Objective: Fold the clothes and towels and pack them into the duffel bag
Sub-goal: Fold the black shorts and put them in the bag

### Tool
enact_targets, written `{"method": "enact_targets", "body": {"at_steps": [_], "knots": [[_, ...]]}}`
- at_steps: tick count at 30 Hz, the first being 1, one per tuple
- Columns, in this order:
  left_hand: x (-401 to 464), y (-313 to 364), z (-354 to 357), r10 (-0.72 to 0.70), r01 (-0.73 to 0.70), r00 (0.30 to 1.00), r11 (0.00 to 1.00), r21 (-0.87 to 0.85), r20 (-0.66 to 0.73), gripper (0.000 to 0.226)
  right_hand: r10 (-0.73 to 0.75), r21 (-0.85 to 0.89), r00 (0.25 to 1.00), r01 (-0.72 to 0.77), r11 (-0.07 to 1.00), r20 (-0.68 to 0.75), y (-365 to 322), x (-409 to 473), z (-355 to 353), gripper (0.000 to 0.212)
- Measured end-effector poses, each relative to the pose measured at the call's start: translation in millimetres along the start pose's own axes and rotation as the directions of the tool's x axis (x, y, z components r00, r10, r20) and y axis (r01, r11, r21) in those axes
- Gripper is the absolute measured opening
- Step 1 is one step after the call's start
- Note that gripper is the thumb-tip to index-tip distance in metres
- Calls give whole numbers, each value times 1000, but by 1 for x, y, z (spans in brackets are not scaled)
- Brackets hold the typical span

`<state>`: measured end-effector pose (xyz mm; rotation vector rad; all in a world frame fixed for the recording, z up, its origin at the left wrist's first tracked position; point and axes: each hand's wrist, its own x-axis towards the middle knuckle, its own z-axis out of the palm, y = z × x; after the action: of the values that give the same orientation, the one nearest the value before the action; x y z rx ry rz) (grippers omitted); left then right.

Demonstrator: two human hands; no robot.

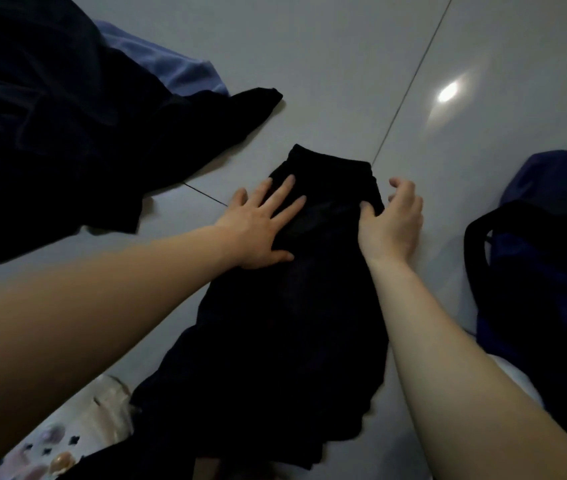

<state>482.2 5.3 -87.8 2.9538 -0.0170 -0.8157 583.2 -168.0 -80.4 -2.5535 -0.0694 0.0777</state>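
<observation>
Head view, looking down at a glossy pale grey tiled floor (pixel 309 64) with dark grout lines and a bright light reflection (pixel 447 91) at upper right; in the centre, a long black soft-fabric garment (pixel 292 306) lying on the floor, narrow banded end farthest from the camera, wider rumpled end nearest; left hand (pixel 258 226) flat on the upper left part of the garment, fingers straight and spread, palm pressing down, grip wide and holding nothing; right hand (pixel 391 221) at the garment's upper right edge, thumb touching the fabric, fingers loosely curled above the floor; cannot tell whether the cloth is actually pinched; both bare forearms reaching in from the bottom corners.

At upper left, a large heap of dark navy and black clothes (pixel 50 116) spread over the floor, apart from the central garment; a blue cloth (pixel 171 67) showing from under the heap's far side; at the right edge, a dark blue duffel bag (pixel 545 271) with a black strap handle (pixel 476 237), near the right forearm, well apart from the heap; at lower left, a pale patterned fabric (pixel 67 438) with small dark and pink marks, just beside the garment's near end.
</observation>
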Motion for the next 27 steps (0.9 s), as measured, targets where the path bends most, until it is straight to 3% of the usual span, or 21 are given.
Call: {"method": "enact_targets", "body": {"at_steps": [2,4,7,11,14,16,18,21,24,26,27], "knots": [[4,3,1,-28,28,1000,999,17,-3,95,-257,-113,966,253,961,-25,3,-8,1,44],[8,-1,-4,-55,55,998,998,28,-10,97,-410,-201,908,419,885,85,3,-29,10,51],[15,-10,-10,-104,104,995,992,67,-5,98,-248,-312,849,420,852,467,9,-54,26,67],[6,-28,-12,-84,85,994,996,4,-72,91,-171,-398,805,450,799,569,-1,-14,29,76],[-29,-38,4,-89,32,972,966,-257,-215,81,-71,-439,773,430,789,630,-19,23,28,83],[-59,-34,18,-185,52,956,869,-491,-228,77,-68,-445,777,428,787,626,-24,32,26,85],[-86,-24,30,-307,117,937,724,-680,-165,73,-158,-416,822,431,801,547,-24,24,24,82],[-116,-4,42,-354,287,927,468,-836,121,71,-359,-277,865,462,843,350,-15,-21,21,70],[-133,12,49,-286,353,920,314,-881,267,76,-567,-124,767,621,774,300,2,-91,15,59],[-140,18,48,-271,360,920,299,-884,283,75,-636,-70,678,702,708,368,17,-131,6,60],[-143,20,46,-275,363,914,225,-904,299,73,-632,-54,657,709,703,411,24,-146,0,65]]}}
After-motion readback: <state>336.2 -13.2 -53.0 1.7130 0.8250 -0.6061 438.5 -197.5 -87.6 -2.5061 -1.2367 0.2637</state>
